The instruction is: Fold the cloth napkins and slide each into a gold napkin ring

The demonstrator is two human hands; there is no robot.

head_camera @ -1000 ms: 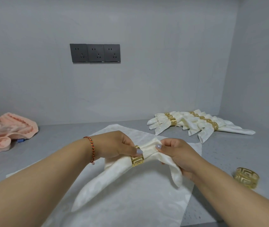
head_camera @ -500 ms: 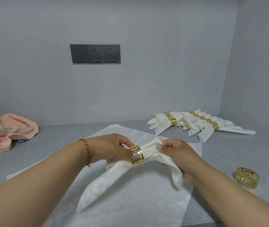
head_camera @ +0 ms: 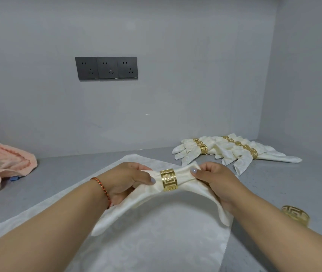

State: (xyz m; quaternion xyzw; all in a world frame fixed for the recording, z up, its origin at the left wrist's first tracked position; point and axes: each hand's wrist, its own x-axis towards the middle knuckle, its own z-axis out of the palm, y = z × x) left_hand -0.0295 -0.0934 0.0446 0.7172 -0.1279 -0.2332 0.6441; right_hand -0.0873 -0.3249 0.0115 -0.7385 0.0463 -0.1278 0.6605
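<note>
Since the earlier frames the gold napkin ring (head_camera: 168,180) has been slid to the middle of the folded cream napkin (head_camera: 187,176), so this one looks nearly finished. The soft damask is pinched on either side by the left hand (head_camera: 125,180) and right hand (head_camera: 216,178), above the flat unfolded napkin (head_camera: 156,242). A spare fretwork ring (head_camera: 295,215) lies right.

Both hands are up off the grey counter (head_camera: 62,169) holding a folded cream cloth napkin (head_camera: 191,183) with a gold cut-out ring (head_camera: 169,180) around its middle. Left hand (head_camera: 125,179) grips one side, right hand (head_camera: 215,178) pinches the other. Flat white napkin (head_camera: 146,242) underneath, spare gold ring (head_camera: 295,215) far right, pile of finished ringed napkins (head_camera: 232,151) behind.
</note>
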